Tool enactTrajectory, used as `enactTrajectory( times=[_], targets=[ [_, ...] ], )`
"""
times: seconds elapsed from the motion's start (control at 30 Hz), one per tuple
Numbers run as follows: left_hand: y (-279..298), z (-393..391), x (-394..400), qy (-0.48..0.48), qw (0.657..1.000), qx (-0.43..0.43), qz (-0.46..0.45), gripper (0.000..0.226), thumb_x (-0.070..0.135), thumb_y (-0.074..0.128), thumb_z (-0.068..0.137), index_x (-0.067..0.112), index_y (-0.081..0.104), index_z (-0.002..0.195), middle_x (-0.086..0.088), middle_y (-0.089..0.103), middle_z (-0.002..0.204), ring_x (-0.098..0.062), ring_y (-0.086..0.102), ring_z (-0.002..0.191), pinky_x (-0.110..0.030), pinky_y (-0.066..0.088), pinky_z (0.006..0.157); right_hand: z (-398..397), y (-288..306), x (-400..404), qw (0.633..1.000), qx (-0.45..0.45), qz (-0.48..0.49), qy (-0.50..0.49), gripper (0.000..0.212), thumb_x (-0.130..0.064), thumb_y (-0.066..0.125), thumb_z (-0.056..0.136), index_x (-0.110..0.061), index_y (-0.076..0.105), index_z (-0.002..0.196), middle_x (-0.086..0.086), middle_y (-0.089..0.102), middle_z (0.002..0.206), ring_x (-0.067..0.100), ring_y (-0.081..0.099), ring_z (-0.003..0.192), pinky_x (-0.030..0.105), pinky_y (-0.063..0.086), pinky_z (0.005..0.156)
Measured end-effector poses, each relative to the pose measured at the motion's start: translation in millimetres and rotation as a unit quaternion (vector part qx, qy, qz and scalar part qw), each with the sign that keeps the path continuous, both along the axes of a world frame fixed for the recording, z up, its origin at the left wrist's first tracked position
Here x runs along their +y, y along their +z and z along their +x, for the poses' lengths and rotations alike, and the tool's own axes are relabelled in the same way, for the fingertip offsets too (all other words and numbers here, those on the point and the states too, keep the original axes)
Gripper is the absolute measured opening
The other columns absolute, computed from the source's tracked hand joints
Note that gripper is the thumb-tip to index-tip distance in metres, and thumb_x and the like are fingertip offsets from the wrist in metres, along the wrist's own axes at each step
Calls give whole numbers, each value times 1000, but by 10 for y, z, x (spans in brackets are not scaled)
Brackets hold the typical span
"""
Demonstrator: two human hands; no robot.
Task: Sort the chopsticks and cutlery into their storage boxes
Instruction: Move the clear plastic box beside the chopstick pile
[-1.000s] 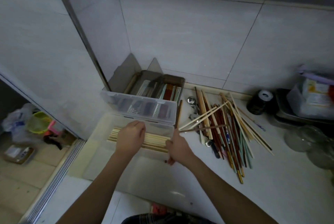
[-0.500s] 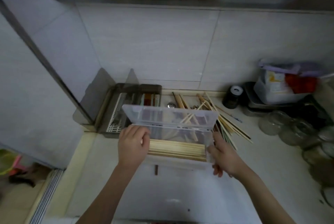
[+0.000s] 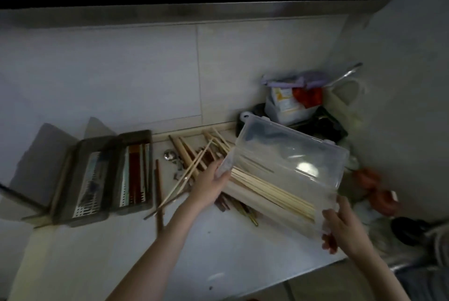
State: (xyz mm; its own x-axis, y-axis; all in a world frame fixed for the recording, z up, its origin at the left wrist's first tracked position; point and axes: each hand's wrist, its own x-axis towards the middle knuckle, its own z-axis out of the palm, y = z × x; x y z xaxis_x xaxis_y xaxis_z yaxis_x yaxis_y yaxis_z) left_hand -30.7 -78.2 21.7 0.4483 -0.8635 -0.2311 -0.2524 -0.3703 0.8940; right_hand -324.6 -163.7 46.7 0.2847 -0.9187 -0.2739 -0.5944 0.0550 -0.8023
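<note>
A clear plastic storage box (image 3: 286,155) with its lid up hangs tilted above the counter, right of centre. Pale wooden chopsticks (image 3: 272,191) lie along its bottom. My left hand (image 3: 211,185) grips the box's left end and my right hand (image 3: 345,227) grips its right end. Under and left of the box lies a loose pile of mixed chopsticks (image 3: 189,164), with a metal spoon (image 3: 170,155) beside it. Two dark grey cutlery boxes (image 3: 109,176) stand open at the left, holding utensils on perforated trays.
A single brown chopstick (image 3: 159,193) lies beside the grey boxes. At the back right corner stand a plastic container with packets (image 3: 291,104), a dark tray (image 3: 325,128) and glass jars. Red objects (image 3: 379,191) sit by the right wall.
Both hands have carried the clear box from the left, in front of the grey boxes, up and to the right over the chopstick pile. It is now tilted, and the view has swung right.
</note>
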Motion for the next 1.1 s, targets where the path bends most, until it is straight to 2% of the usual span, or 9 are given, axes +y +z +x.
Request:
enactTrajectory(
  times=[0.13,0.27,0.37,0.53,0.63,0.8,0.93,1.0,1.1],
  targets=[
    [-139,-349,-277,-93,995,32,25,60,47,44,94,29,23,148,5,36,149,-15,37,135,-34,33,110,-310,-65,74,995,16,-12,-93,16,0,43,94,-7,39,109,23,51,60,29,49,36,26,40,31],
    [-364,-539,-465,-170,972,-144,71,61,39,43,96,24,17,149,-2,35,150,-22,40,133,-34,38,106,-490,-178,85,985,66,-49,-151,15,-1,45,92,0,39,106,21,58,57,29,53,39,28,39,34],
    [-543,-596,-512,-229,916,-305,129,56,33,43,95,14,28,145,-8,32,150,-24,29,138,-40,28,112,-545,-304,112,978,85,-60,-180,11,-5,44,92,-6,36,99,23,58,56,34,55,37,40,47,40],
    [-772,-564,-447,-274,860,-380,202,64,31,42,95,13,15,150,-2,5,159,-24,-5,146,-44,3,118,-605,-458,173,973,67,-47,-214,10,-6,43,92,-8,35,97,24,58,61,38,56,38,42,48,37],
    [-822,-534,-380,-264,866,-370,207,66,33,42,96,15,11,151,-1,-1,159,-31,-12,145,-42,3,118,-574,-579,193,972,47,-11,-229,11,-6,42,93,-9,34,100,26,60,68,37,57,38,34,45,32],
    [-785,-456,-263,-273,873,-363,180,67,26,46,95,13,10,150,0,3,159,-28,-7,146,-36,5,119,-312,-714,118,970,40,40,-237,15,-15,41,97,-6,33,107,27,59,77,37,62,55,50,55,50],
    [-763,-339,-158,-233,912,-316,120,65,16,47,95,13,13,150,-3,8,158,-20,9,146,-29,16,118,-178,-692,90,957,150,19,-248,48,-31,42,98,-3,27,134,33,55,120,48,59,101,49,46,82],
    [-749,-259,-95,-205,919,-324,93,61,13,46,94,13,19,149,-3,15,157,-19,17,144,-28,20,117,-93,-590,154,938,184,-28,-291,53,-39,44,95,-12,23,135,30,57,121,50,59,100,48,44,79],
    [-752,-138,-7,-121,926,-350,70,61,11,49,92,12,23,147,-5,25,153,-19,29,139,-28,25,115,158,-426,290,941,156,-144,-264,34,-34,50,93,-15,36,118,21,63,106,44,63,83,40,42,64]
  ],
)
